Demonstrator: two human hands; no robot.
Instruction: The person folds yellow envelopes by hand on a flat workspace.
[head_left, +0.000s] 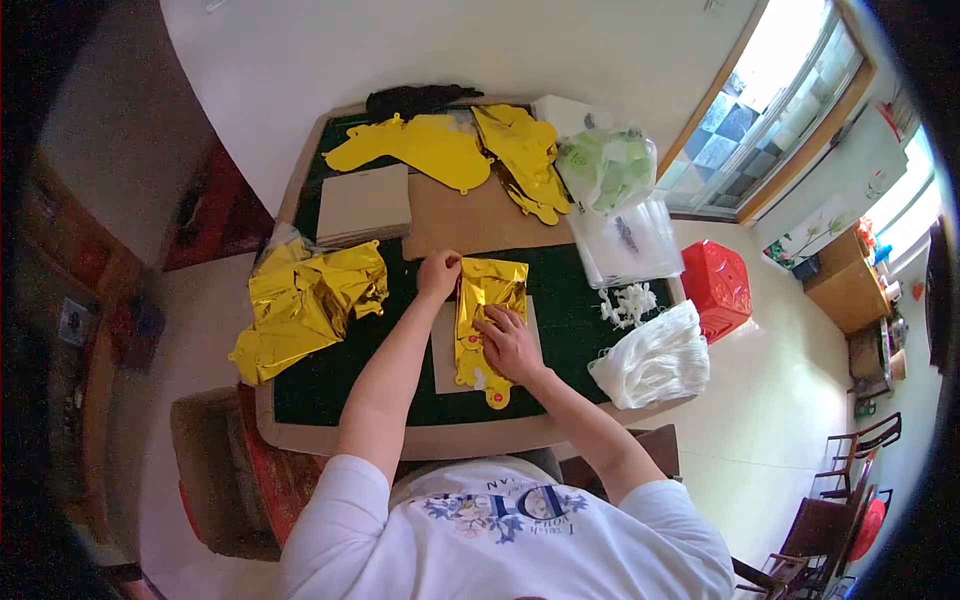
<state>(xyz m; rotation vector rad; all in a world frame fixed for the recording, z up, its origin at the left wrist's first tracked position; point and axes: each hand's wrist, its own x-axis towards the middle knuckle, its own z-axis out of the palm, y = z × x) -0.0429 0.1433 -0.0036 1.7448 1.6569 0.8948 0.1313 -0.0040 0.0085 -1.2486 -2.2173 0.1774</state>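
A folded gold foil balloon [490, 285] lies flat on a grey cardboard sheet [447, 372] at the near middle of the table. My left hand [437, 277] is closed, its fingertips pinched at the balloon's upper left edge. Across the middle of the foil rests my right hand [512, 347], fingers spread and pressing down. Small round tabs with red marks [497, 398] stick out at the foil's near end. Further crumpled gold foil balloons [310, 300] are heaped to the left.
Behind are stacked cardboard sheets [365, 205], yellow flat balloons [420, 150] and a brown cardboard piece [460, 220]. On the right lie clear plastic bags [625, 245], small white pieces [628, 305] and a white string bundle [655, 360]. A red box [714, 290] stands beside the table.
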